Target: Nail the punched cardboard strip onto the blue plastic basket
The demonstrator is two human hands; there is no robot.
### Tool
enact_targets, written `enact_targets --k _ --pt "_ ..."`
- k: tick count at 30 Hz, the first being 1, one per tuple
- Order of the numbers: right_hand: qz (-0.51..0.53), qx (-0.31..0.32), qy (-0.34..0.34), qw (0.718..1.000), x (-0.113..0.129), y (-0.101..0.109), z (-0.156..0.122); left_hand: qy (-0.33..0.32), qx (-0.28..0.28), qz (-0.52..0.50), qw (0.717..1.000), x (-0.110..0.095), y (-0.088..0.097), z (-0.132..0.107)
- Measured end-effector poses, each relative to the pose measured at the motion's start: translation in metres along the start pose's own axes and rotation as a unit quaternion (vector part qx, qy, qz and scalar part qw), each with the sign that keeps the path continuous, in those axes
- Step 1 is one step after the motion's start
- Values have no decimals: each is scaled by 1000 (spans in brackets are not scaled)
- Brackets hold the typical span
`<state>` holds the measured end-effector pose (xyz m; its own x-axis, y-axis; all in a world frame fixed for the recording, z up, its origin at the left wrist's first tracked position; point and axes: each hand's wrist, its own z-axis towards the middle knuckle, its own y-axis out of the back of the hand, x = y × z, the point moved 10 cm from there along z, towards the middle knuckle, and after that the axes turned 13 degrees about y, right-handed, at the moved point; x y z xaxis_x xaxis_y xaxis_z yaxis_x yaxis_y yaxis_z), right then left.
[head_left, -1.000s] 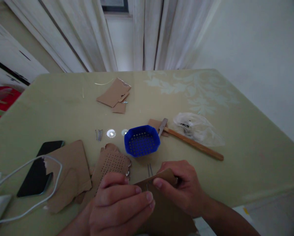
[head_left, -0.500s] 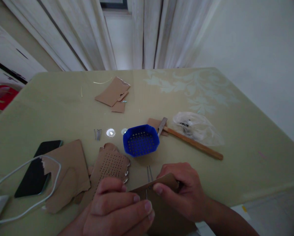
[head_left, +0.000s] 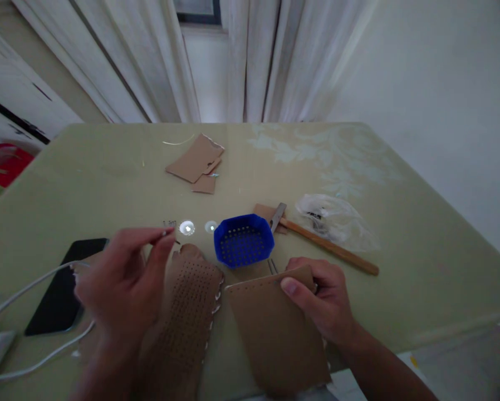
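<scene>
In my right hand is a brown piece of cardboard, gripped at its top right edge between thumb and fingers. A row of small holes runs along that top edge, and two nails stick out behind it. My left hand, slightly blurred, is pinched on a thin metal nail, mostly hidden by the fingers. Just beyond those fingertips, several loose nails lie on the table. Beneath and beside my left hand is a cardboard strip full of punched holes, with a ragged right edge.
A blue perforated basket stands mid-table, beside a hammer with a wooden handle. Right of it lies a clear plastic bag. Cardboard scraps lie farther back. At left are a phone and a white cable.
My left hand has moved up and left, away from the cardboard's edge to beside the loose nails. My right hand has tilted the cardboard so its broad face shows.
</scene>
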<state>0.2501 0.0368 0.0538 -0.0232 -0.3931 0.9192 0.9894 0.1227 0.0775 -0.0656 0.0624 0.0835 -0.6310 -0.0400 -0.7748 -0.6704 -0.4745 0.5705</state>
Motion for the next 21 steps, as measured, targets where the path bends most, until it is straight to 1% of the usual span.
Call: enact_targets --k 1,2,3,4,5,6,8,10,12,15,21 --pt "3 -2 -5 1000 -2 0 0 37 -31 25 999 7 4 15" --pt "6 -3 -10 1000 -4 1 -1 63 -39 61 995 15 3 27" --pt "9 -2 -13 1000 -6 1 -2 94 -4 114 989 26 -6 38" --pt "12 0 -16 1000 -7 0 -2 123 15 165 979 40 -11 45" --pt "15 2 -18 1000 -9 0 -4 145 20 210 967 53 -13 51" --pt "17 4 -18 1000 -9 0 -5 159 36 247 955 64 -17 55" --pt "19 6 -16 1000 -10 0 -7 182 62 290 938 84 -24 59" --pt "17 6 -15 1000 -11 1 -8 202 80 303 928 97 -31 61" --pt "13 8 -16 1000 -11 0 -8 211 86 304 925 103 -36 63" --pt "11 11 -12 1000 -10 -1 -5 205 87 303 927 104 -41 64" --pt "20 -2 -19 1000 -8 -2 0 179 84 300 933 104 -41 65"
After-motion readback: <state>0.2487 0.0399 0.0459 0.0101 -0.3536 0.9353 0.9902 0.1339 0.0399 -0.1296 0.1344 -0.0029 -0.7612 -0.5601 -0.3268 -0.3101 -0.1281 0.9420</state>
